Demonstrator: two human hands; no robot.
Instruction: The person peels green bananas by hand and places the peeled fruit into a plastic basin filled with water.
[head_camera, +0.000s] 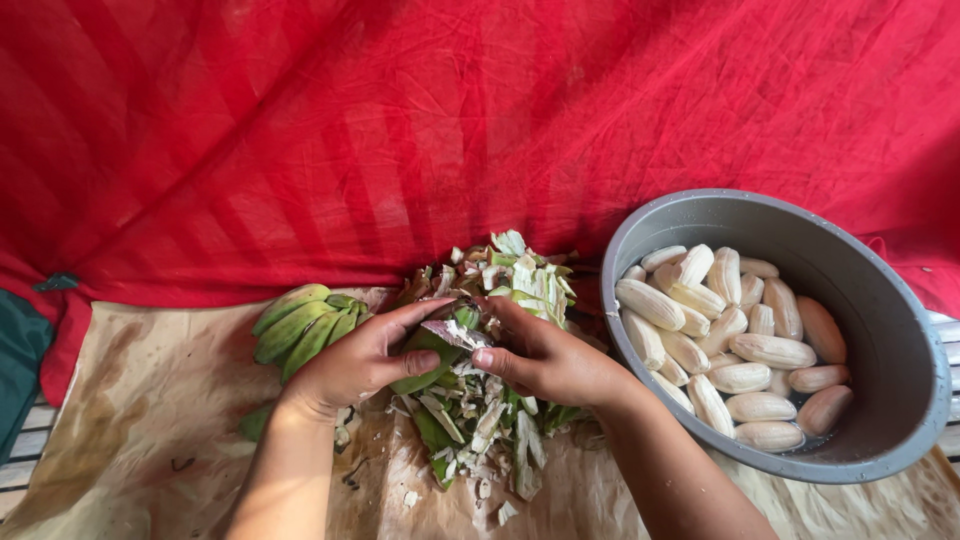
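Paper (150, 420) covers the surface, red cloth (400, 120) behind. Beside the basin (900, 340), left hand (350, 365) grips a green banana (425, 372); right hand (545, 360) pinches a knife (455, 333).

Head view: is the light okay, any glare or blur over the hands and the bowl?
Head view: soft, even light with faint shadows; the left hand and right hand on the green banana look sharp, no motion blur; mild sheen on the water in the bowl; the red cloth tints the scene warm; slight wide-angle bending at the edges.
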